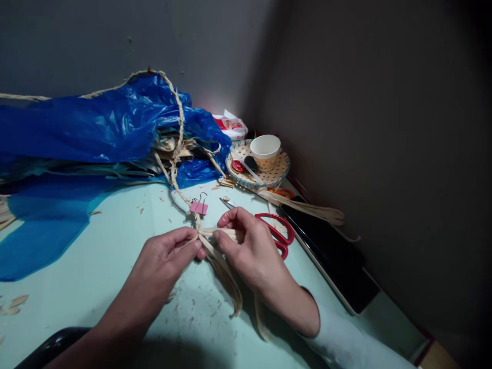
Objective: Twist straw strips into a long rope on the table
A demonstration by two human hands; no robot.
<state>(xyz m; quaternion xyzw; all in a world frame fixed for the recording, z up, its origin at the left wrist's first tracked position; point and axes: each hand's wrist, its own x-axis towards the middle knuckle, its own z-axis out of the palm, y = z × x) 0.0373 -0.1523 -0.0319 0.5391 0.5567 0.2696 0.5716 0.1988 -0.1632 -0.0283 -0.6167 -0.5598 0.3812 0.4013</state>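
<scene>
A pale braid (180, 128) of dried plant fibre runs down over the blue plastic to the table, where a pink binder clip (199, 207) grips it. Just below the clip, my left hand (169, 253) pinches the braid's working end between thumb and fingers. My right hand (248, 246) is closed on a fibre strand (226, 233) pulled out to the right. Another loose strand (225, 277) hangs down between the hands. Red-handled scissors (286, 230) lie partly hidden behind my right hand, their blade tip showing beyond it.
Blue plastic sheeting (77, 128) with dried leaves inside fills the back left. At the back right, a woven basket tray (282, 171) carries a paper cup (265, 151). A black tablet-like device (330, 256) lies along the right edge. Fibre scraps (15, 305) litter the table.
</scene>
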